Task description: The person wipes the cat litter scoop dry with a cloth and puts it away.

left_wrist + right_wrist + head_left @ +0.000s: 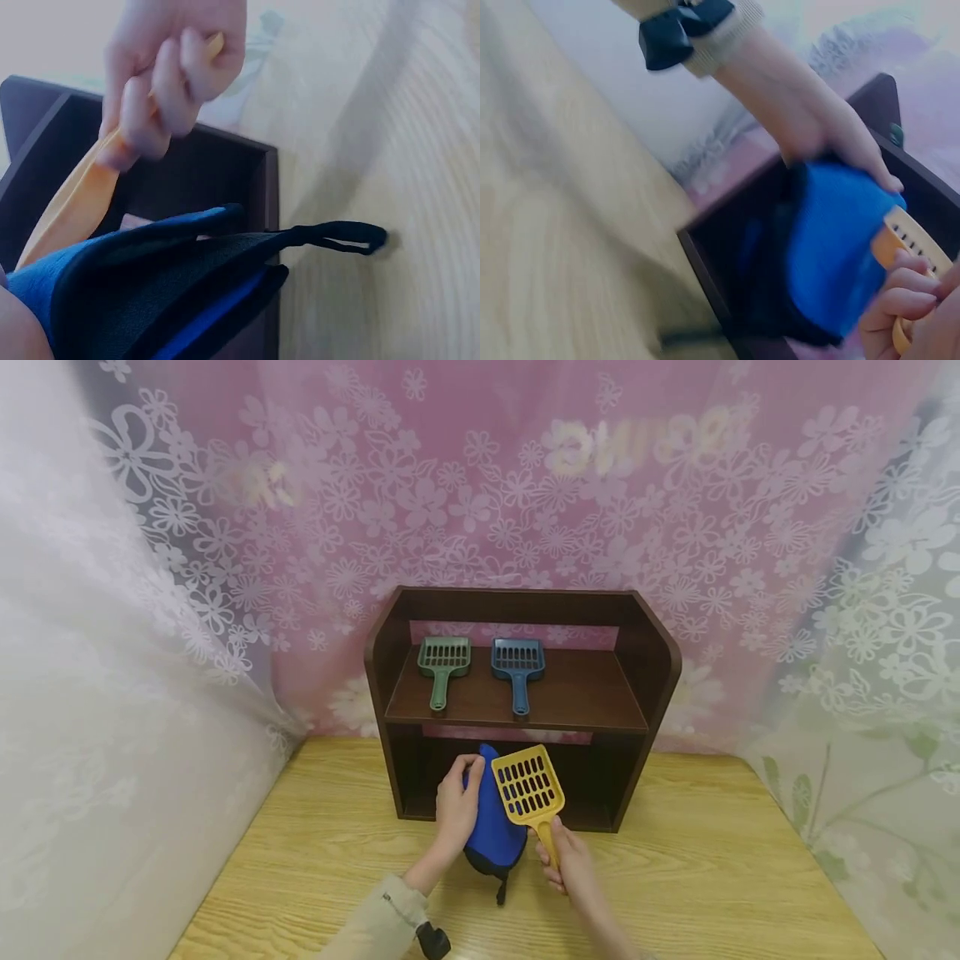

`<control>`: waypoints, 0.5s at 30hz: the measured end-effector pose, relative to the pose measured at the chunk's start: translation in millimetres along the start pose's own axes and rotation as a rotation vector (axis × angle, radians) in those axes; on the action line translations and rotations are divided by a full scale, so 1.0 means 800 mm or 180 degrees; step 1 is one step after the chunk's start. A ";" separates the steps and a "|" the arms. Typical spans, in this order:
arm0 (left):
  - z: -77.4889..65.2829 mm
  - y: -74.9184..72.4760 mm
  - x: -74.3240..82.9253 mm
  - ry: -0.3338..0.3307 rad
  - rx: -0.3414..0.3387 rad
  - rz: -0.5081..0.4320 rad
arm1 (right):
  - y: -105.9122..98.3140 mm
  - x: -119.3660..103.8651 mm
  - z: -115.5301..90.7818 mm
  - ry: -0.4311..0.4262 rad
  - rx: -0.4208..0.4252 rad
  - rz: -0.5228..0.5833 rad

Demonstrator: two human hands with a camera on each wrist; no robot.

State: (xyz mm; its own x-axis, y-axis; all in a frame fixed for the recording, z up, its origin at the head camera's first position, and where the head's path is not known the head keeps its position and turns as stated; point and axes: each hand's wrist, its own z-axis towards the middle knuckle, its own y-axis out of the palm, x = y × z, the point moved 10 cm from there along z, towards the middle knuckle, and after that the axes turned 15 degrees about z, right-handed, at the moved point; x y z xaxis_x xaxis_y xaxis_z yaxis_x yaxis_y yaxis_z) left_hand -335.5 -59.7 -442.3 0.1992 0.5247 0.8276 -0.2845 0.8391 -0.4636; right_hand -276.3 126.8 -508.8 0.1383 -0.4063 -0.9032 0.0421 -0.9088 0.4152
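My right hand (576, 864) grips the handle of a yellow slotted litter scoop (542, 806), its head raised and tilted. In my left hand (456, 802) is a blue mitt-like cloth piece (497, 827) with black edging, pinched near its top. A black loop (352, 236) hangs from its lower end, and in the left wrist view its black-edged layers stand apart. The scoop head is right beside the blue cloth and overlaps it in the head view; whether they touch I cannot tell. Both things are in front of the shelf's lower compartment.
A dark brown two-tier shelf (592, 693) stands on the wood-grain table (697, 877). On its upper board lie a green litter scoop (441, 675) and a blue litter scoop (519, 677), handles toward me. Flower-patterned curtains (465, 493) enclose the back and sides.
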 end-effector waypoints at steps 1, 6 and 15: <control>-0.002 0.004 0.001 -0.0012 0.0000 0.0030 | 0.003 0.003 -0.001 0.0001 0.0023 0.0109; -0.018 0.022 0.010 0.0132 -0.0030 0.0133 | 0.011 0.005 -0.001 -0.0062 0.0149 0.0387; -0.046 0.041 0.018 0.0171 -0.0284 0.0235 | 0.003 -0.016 0.008 -0.0315 0.0504 0.0297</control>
State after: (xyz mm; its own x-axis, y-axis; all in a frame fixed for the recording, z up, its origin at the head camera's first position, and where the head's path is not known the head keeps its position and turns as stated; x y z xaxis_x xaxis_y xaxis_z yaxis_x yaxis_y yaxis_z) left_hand -307.6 -19.1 -456.9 0.2313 0.5905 0.7731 -0.2163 0.8060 -0.5509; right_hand -284.6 129.2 -497.3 0.0361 -0.4898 -0.8711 -0.1235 -0.8672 0.4824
